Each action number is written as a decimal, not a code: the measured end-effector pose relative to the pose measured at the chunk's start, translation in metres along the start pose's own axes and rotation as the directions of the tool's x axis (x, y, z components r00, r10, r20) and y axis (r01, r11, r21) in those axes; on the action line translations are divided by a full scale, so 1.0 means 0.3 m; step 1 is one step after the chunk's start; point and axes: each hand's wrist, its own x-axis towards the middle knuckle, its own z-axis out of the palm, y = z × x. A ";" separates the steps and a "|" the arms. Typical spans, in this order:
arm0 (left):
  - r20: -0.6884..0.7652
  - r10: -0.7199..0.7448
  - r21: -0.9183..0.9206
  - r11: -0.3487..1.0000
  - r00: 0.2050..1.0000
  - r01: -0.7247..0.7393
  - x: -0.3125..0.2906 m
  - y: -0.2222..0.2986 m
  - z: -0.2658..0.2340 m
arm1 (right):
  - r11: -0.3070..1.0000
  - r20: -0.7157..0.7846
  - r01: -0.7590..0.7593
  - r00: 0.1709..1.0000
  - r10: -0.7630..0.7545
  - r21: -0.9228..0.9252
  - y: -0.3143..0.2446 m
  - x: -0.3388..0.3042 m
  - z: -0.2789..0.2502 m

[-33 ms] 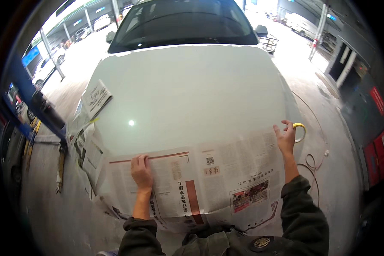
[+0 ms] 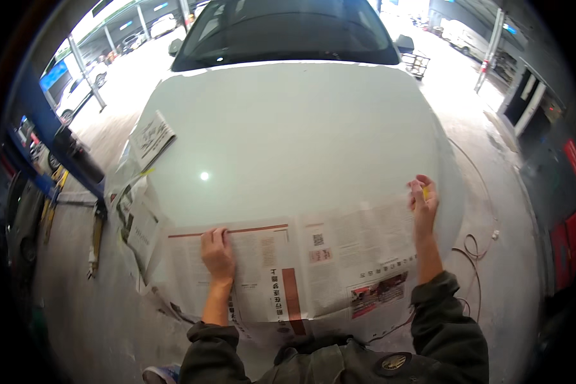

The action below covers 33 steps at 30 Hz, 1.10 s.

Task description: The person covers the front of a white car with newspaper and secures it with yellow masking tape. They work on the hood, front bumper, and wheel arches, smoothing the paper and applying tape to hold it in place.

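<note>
Newspaper sheet (image 2: 329, 281): where is it found?

It is spread across the front of the pale car hood (image 2: 301, 141), its near part draped downward.

And the layout, from the left?

A folded newspaper (image 2: 152, 139) is seen on the hood's left side; nearer, loose paper (image 2: 145, 233) is hung over the front corner. Next, the left hand (image 2: 218, 251) is set at the sheet's far edge, fingers bunched; whether paper is pinched or merely pressed cannot be told. Last, the right hand (image 2: 424, 203) is held by the far right corner, fingers curled around a yellow object (image 2: 426, 192), mostly hidden. Contact with the sheet there cannot be confirmed.

Expected handling?

Judged light, limp and easily torn; sliding on the smooth hood is to be expected. It is best held along the far edge, near both corners, and kept gently taut.
</note>
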 end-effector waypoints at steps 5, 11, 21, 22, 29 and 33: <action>-0.015 -0.009 0.146 0.989 1.000 0.011 -0.032 0.093 -0.004 | 0.606 0.810 -0.753 0.510 0.290 0.257 0.075 -0.272 0.433; 0.080 -0.134 -0.083 0.987 0.988 0.140 -0.074 0.120 -0.071 | 0.524 0.919 -0.844 0.290 0.266 0.115 0.190 -0.369 0.580; 0.561 -0.317 -0.465 0.644 0.765 0.608 0.105 0.307 -0.066 | 0.572 0.948 -0.811 0.266 0.176 0.122 0.219 -0.346 0.561; 0.579 -0.295 -0.463 0.649 0.760 0.604 0.115 0.315 -0.073 | 0.582 0.949 -0.804 0.264 0.174 0.117 0.218 -0.350 0.565; 0.547 -0.305 -0.469 0.660 0.780 0.587 0.117 0.305 -0.031 | 0.707 0.900 -0.706 0.332 0.282 0.039 0.219 -0.379 0.591; 0.381 -0.513 -0.368 0.679 0.769 0.635 0.087 0.113 0.058 | 0.592 0.859 -0.771 0.449 0.245 0.234 0.249 -0.367 0.583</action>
